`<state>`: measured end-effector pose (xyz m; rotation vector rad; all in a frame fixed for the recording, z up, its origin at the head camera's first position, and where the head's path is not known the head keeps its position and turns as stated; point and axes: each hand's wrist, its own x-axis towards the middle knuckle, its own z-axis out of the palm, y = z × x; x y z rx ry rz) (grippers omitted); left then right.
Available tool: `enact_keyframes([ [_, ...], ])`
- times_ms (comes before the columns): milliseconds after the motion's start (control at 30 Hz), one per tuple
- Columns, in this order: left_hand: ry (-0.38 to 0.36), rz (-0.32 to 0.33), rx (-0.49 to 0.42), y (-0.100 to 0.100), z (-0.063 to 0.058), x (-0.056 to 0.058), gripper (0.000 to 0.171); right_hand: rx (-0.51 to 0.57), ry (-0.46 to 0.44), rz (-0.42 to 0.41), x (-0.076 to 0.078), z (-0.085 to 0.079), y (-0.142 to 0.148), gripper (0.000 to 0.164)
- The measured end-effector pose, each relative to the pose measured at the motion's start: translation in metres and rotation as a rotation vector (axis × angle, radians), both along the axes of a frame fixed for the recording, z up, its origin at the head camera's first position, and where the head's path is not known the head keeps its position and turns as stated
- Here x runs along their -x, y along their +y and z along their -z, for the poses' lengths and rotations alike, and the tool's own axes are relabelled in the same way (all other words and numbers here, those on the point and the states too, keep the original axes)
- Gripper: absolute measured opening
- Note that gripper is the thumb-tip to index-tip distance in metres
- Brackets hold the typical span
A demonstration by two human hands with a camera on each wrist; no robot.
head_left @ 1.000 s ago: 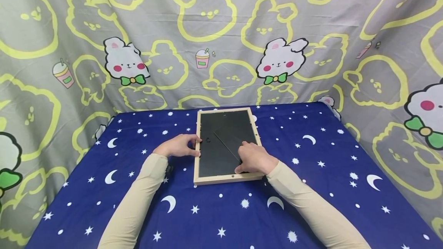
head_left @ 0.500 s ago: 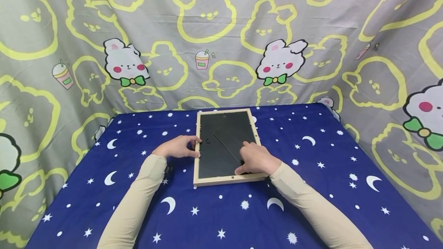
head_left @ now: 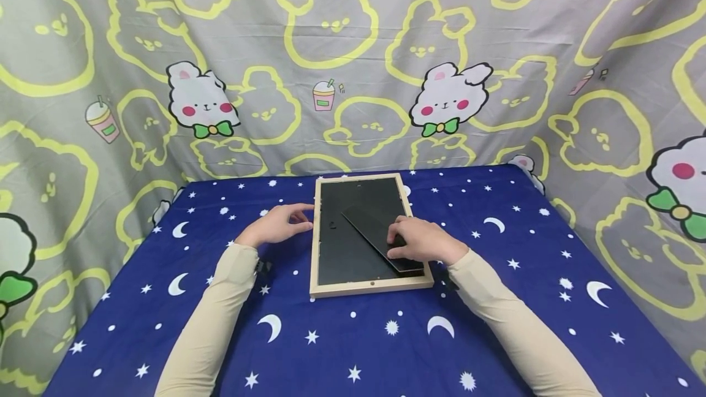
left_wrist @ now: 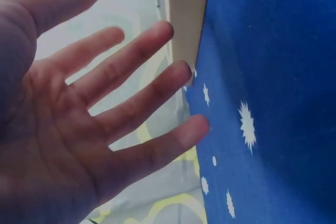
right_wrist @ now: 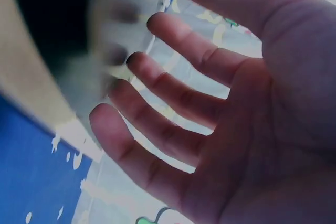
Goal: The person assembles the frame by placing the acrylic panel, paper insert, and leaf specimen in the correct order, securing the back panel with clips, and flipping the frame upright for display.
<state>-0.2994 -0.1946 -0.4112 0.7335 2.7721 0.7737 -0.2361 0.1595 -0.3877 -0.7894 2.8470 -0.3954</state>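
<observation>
A picture frame [head_left: 344, 289] with a light wood rim lies back side up, its black backing [head_left: 347, 256] showing. An easel stand [head_left: 371, 233] runs diagonally across the backing, its lower end tilted up a little near the front right corner. Over that stand is my right hand [head_left: 421, 239]; in the right wrist view its fingers are loosely bent and apart, the fingertips [right_wrist: 137, 62] close to the glossy back. My left hand [head_left: 278, 224] is beside the frame's left rail, fingers spread and relaxed, palm bare in the left wrist view.
A blue cloth [head_left: 209, 299] with white stars and moons covers the table. Behind it and at both sides hangs a grey curtain [head_left: 353, 29] with yellow outlines and rabbits. A small black loop [head_left: 333, 225] sits on the backing's left part.
My left hand has let go of the frame's left rail and drawn back slightly. The easel stand's lower end has risen from the backing, and my right hand has shifted right and up.
</observation>
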Motion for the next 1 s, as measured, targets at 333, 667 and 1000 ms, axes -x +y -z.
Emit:
enact_keyframes([
  [333,-0.015,-0.086,-0.009,-0.002,-0.010,-0.002,0.065,0.188,-0.012,0.044,0.015,-0.008,0.033,0.055],
  [667,-0.070,-0.064,-0.088,0.000,-0.006,-0.003,0.076,0.305,-0.035,0.105,0.032,-0.001,0.054,0.075],
  [1000,-0.242,-0.051,-0.055,0.013,0.006,-0.004,0.084,0.292,-0.148,0.180,0.044,0.027,0.052,0.085],
])
